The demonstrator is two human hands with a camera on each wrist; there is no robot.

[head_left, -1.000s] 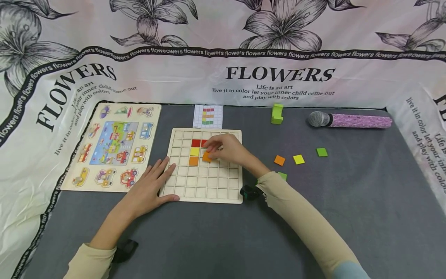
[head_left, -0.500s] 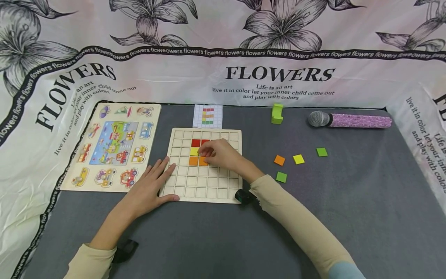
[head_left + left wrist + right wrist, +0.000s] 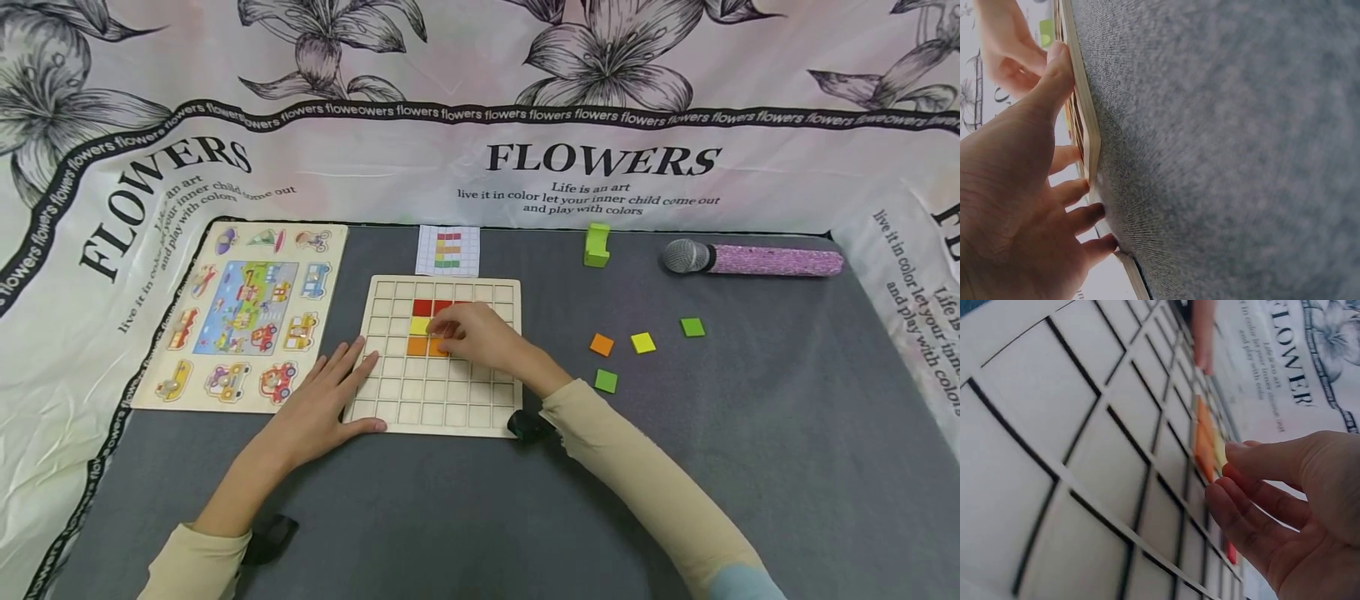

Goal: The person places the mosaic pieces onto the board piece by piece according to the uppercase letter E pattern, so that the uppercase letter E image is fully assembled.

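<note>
A pale wooden grid board (image 3: 420,412) lies on the grey tabletop. Set in its cells are red tiles (image 3: 422,308), a yellow tile (image 3: 418,326) and two orange tiles (image 3: 416,346), the right one partly behind my right thumb. My right hand (image 3: 480,335) is over the board, thumb and fingertips close together at that right orange tile. In the right wrist view nothing shows held between them, and the orange tiles (image 3: 1204,440) sit flat in the grid. With fingers spread, my left hand (image 3: 318,417) rests along the board's lower left edge, thumb (image 3: 1054,78) on its near side.
Loose orange (image 3: 602,344), yellow (image 3: 642,342) and green tiles (image 3: 693,327) lie right of the board. Behind it is a pattern card (image 3: 426,250). A vehicle puzzle board (image 3: 243,396) lies left; a green block (image 3: 597,245) and a pink microphone (image 3: 772,260) stand toward the back right.
A second ago my right hand held an orange tile over the board; it now lies in the cell beside the first orange one. The right hand shifted slightly left and down; the left stayed put.
</note>
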